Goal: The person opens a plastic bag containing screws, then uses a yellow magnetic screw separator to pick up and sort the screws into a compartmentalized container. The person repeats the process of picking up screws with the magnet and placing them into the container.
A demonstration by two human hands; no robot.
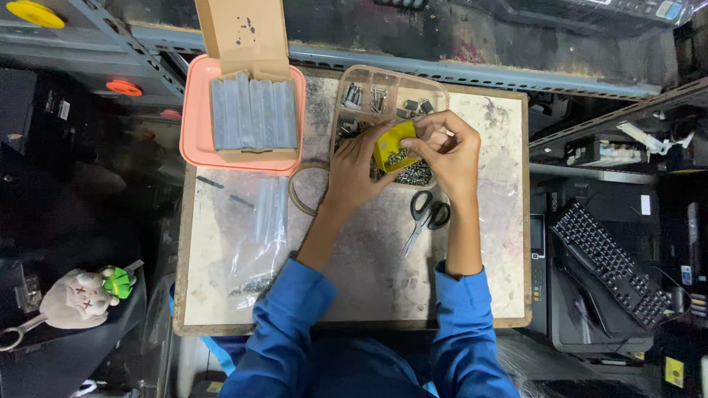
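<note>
1. Over the clear plastic compartment tray (352, 79), left hand (354, 173) cups a small yellow plastic scoop (391, 144) of metal screws (399, 157).
2. Right hand (448, 151): fingertips pinched narrow at the scoop's rim.
3. Judged light, rigid, slippery; contents spill easily. Grip the side walls, keep level.

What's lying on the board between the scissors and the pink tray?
In the head view, the person's left hand and forearm cross that stretch, with a rubber band loop just left of the wrist, between the scissors and the pink tray.
</note>
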